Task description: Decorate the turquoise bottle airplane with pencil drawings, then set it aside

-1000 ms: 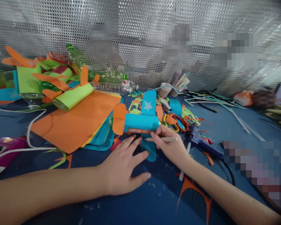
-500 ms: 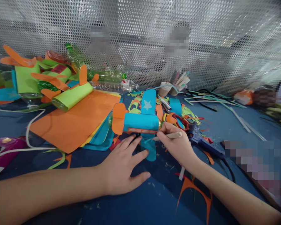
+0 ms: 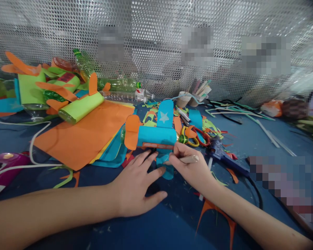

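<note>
A toy plane made from a bottle wrapped in blue paper (image 3: 156,134) lies on the blue table, its green cap (image 3: 183,139) to the right and an orange paper tail (image 3: 131,132) to the left. The far wing (image 3: 160,121) bears a pale star. My right hand (image 3: 190,163) pinches a light-coloured pen (image 3: 190,159), its tip at the near blue wing (image 3: 168,173), where a few pale lines show. Fingers spread, my left hand (image 3: 135,185) rests palm down, its fingertips at that wing and beside the plane's body.
Coloured paper sheets (image 3: 86,133) lie left, with a green bottle plane (image 3: 80,107) on top. Scissors (image 3: 203,136) and a blue glue gun (image 3: 228,158) sit right, among paper scraps. A purple tool (image 3: 9,170) with white cable is far left. Perforated metal (image 3: 156,45) stands behind.
My right hand has shifted left and slightly down with the pen, further over the near wing. The green cap and more of the scissors now show. My left hand is nearly still.
</note>
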`<state>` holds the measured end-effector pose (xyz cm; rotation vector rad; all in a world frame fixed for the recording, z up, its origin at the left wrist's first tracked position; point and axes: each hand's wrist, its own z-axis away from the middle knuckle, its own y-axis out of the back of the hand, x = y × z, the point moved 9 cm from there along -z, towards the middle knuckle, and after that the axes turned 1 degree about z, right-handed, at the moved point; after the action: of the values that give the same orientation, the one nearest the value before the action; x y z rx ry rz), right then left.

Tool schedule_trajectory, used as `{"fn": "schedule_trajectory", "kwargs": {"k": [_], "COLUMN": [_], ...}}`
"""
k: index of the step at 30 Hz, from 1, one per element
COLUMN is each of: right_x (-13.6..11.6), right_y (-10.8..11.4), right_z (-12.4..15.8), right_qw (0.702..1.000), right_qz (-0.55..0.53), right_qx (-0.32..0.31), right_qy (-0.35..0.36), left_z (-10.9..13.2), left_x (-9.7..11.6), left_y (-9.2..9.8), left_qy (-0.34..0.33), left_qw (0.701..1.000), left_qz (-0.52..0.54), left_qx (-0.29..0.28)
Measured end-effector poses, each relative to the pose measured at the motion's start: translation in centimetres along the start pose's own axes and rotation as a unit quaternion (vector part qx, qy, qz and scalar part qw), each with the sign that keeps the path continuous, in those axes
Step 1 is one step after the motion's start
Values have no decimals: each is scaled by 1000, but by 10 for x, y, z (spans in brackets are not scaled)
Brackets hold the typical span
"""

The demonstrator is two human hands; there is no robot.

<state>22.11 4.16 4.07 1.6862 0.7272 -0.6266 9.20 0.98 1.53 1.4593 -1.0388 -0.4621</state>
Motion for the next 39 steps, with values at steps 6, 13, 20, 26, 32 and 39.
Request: {"fn": "schedule_trajectory", "kwargs": {"k": [6,13,20,26,32,39], "right_x": [2,8,6,6,7,1], "right_y": [0,3,6,5,12,16], "right_z": [-2,-7,-9,-10,-11,-11], "right_qw": [1000,999,997,997,996,997], "right_qz": [4,29,51,52,62,64], "right_qx": [4,17,34,31,35,13], "right_qy": [1,27,43,44,46,43], "left_z": [0,1,1,1,2,0], "left_x": [1,1,2,1,1,0], "left_y": [2,2,2,2,1,1], "left_qy": [-4,-6,-7,-8,-8,-2], "left_qw": [1000,1000,1000,1000,1000,1000], "left_qz": [-1,-6,-11,-7,-8,-6], "left_qx": [6,15,17,27,24,12]}}
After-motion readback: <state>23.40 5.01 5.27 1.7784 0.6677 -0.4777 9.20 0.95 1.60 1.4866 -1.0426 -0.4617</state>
